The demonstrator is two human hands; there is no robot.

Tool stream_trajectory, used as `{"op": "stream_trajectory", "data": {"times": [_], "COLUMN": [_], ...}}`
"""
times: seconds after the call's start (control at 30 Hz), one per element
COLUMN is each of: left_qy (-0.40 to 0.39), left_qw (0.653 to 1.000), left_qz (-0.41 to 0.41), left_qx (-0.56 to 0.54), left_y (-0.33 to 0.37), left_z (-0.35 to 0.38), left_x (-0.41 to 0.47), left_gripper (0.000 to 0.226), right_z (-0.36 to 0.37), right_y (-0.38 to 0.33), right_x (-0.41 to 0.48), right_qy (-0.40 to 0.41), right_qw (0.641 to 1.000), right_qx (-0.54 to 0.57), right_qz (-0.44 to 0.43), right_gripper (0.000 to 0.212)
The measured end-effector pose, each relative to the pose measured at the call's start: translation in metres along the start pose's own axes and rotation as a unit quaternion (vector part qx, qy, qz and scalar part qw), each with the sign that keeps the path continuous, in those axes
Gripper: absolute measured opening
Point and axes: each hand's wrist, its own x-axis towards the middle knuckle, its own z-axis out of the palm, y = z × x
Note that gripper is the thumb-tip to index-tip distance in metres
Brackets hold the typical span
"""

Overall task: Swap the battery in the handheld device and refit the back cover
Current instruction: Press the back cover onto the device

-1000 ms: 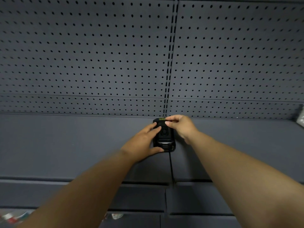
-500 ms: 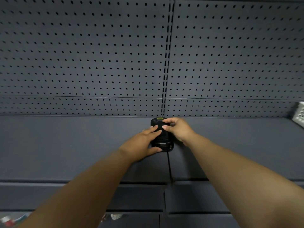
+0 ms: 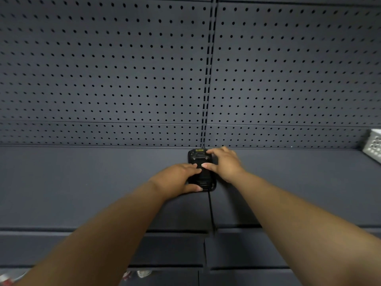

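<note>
A black handheld device (image 3: 199,159) lies back-up on the dark grey shelf (image 3: 82,182), close to the pegboard wall, with a small yellow label at its far end. My left hand (image 3: 177,179) wraps its left side, thumb under the near end and fingers laid across its middle. From the right, my right hand (image 3: 224,162) covers the other side, its thumb pressing on the middle of the back and its fingers curled over the far right corner. Whether the back cover is seated or loose cannot be made out; no separate battery shows.
A perforated dark pegboard wall (image 3: 123,79) rises right behind the device, split by a slotted upright (image 3: 208,79). A white perforated basket (image 3: 373,146) stands at the far right of the shelf. Lower shelf edges (image 3: 103,234) run below my arms.
My right thumb has slid from the device's far end down to its middle, beside my left fingers. The device has stayed on the shelf; the view has shifted slightly.
</note>
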Motion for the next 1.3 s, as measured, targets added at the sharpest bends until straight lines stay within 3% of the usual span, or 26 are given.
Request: {"op": "stream_trajectory", "data": {"times": [0.27,0.5,0.8,1.13,1.3], "left_qy": [0.0,-0.005,-0.01,-0.007,-0.005], "left_qw": [1.0,1.0,1.0,1.0,1.0], "left_qz": [0.001,0.0,0.001,0.001,0.005], "left_qx": [-0.003,-0.005,-0.004,-0.01,-0.016], "left_y": [0.001,0.003,0.003,0.004,0.003], "left_z": [-0.003,-0.005,-0.005,-0.005,-0.005], "left_x": [-0.002,-0.002,0.0,-0.002,0.0], "left_gripper": [0.064,0.064,0.064,0.064,0.064], "right_z": [-0.01,-0.017,-0.015,-0.011,-0.013], "right_y": [0.004,-0.002,-0.006,-0.016,-0.016], "right_x": [-0.003,-0.005,-0.01,-0.004,-0.005], "right_qy": [-0.06,-0.052,-0.051,-0.052,-0.091], "right_qw": [0.981,0.959,0.961,0.982,0.979], "right_qx": [-0.179,-0.263,-0.252,-0.177,-0.177], "right_qz": [-0.035,-0.092,-0.104,-0.044,-0.036], "right_gripper": [0.058,0.057,0.053,0.048,0.055]}}
